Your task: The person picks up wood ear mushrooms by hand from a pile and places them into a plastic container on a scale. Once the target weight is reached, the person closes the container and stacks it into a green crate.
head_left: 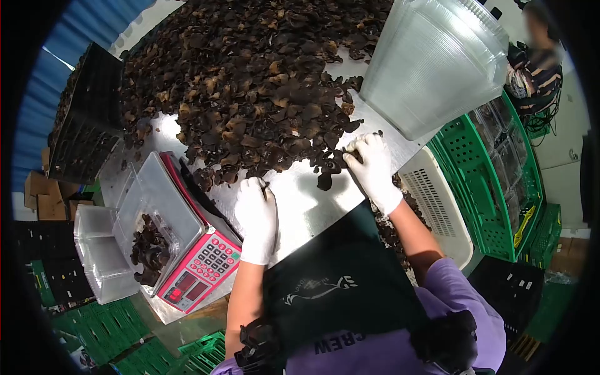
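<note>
A big heap of dark brown wood ear mushrooms [250,87] covers the metal table [306,215]. At the heap's near edge, my left hand [255,215], in a white glove, has its fingers curled, with a small dark mushroom piece showing by the thumb. My right hand [374,165], also gloved, pinches a mushroom at the heap's right edge; its fingers partly hide it. Several loose mushrooms lie just left of that hand. Left of my left hand stands a red-and-silver digital scale [200,272], bearing an open clear plastic container [178,240] with some mushrooms inside.
A tall stack of clear containers [431,69] stands at the table's right; more clear packs [100,250] are beside the scale. A white basket [431,194] holding mushroom bits sits by my right arm, near a green crate [475,194]. Another person [534,72] is at far right.
</note>
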A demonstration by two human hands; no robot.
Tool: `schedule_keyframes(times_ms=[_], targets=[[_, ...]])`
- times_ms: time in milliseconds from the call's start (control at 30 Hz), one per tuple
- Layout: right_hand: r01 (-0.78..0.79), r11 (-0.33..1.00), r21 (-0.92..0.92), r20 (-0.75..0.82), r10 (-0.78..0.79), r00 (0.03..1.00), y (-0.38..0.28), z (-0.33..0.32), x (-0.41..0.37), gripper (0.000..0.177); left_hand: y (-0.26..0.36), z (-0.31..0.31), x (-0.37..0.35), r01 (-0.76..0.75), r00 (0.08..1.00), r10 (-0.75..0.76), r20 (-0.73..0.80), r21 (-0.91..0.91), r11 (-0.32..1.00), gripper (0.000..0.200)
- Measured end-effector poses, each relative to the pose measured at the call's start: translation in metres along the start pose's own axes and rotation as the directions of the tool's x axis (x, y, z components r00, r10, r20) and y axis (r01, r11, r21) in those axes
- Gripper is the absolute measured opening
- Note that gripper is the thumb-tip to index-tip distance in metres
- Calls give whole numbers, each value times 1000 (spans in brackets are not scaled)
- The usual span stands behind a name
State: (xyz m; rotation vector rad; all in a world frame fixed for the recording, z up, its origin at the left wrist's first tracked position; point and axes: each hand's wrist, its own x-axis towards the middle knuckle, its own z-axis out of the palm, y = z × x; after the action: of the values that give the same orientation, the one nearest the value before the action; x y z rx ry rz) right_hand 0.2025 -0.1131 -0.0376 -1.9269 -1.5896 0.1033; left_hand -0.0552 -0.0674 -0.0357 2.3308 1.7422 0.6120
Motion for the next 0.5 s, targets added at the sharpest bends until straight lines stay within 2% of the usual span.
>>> schedule_keyframes(times_ms=[33,67,100,167,200,233,300,333,433,467,500], targets=[[-3,996,84,-2,4,1000,-2,0,-6,22,1,-1,-3,3,1000,-3,0,3,1000,17],[-42,996,80,83,35,996,-7,-3,-10,27,5,-4,-9,8,1000,-7,7,-62,998,18],[-42,995,86,87,34,996,-10,-2,-9,27,8,-7,-14,11,1000,-10,13,-126,992,19],[141,985,96,-87,-133,987,-20,5,-3,39,16,-13,-18,40,986,-10,165,-183,982,19],[159,984,85,-72,-153,986,-28,6,3,48,22,-19,-18,42,984,-2,181,-215,976,21],[178,972,153,-55,-171,984,-32,11,10,47,30,-26,-15,43,981,7,194,-247,968,23],[247,967,66,-20,-246,969,-44,20,24,46,33,-28,-4,10,992,19,128,-222,975,24],[283,958,45,-18,-283,959,-46,27,29,39,33,-27,4,-71,995,81,59,-162,984,23],[367,930,-11,-17,-368,930,-43,38,34,29,38,-14,32,-151,988,151,-15,-75,986,34],[345,938,24,-51,-344,938,-43,39,35,19,38,-8,40,-223,975,222,-25,-14,975,38],[350,936,26,-49,-349,936,-42,37,33,19,40,-3,47,-250,968,250,-17,-12,968,33]])
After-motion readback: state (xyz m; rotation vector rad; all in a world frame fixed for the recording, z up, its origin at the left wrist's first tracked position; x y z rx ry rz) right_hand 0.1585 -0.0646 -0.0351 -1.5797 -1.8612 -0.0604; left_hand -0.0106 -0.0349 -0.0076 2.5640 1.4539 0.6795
